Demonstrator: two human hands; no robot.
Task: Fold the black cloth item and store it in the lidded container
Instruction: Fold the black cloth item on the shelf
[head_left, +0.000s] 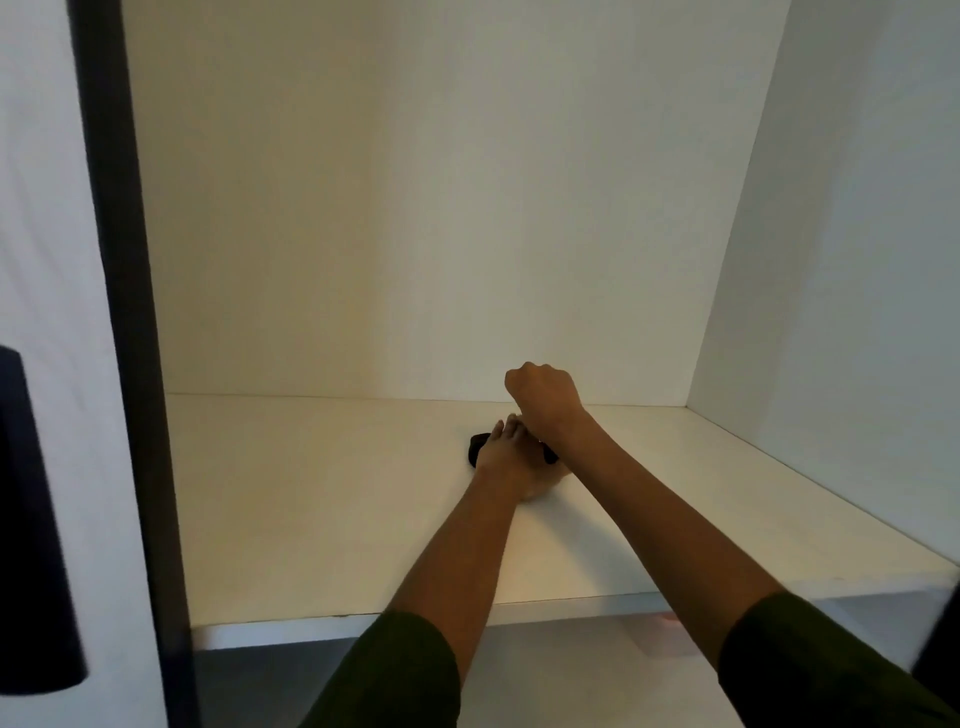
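Note:
A small black cloth item (476, 446) lies on the white shelf (322, 509), near the back middle. Only its left end and a sliver under my right wrist show. My left hand (511, 462) lies over it, pressing it down onto the shelf. My right hand (543, 397) is curled into a fist just above and behind the cloth, its wrist crossing over my left hand. What the fist grips is hidden. No lidded container is in view.
The shelf sits inside a white cupboard with a back wall (415, 208) and a right side wall (831, 260). A dark vertical frame (135, 364) bounds the left side. A dark object (31, 519) hangs at the far left.

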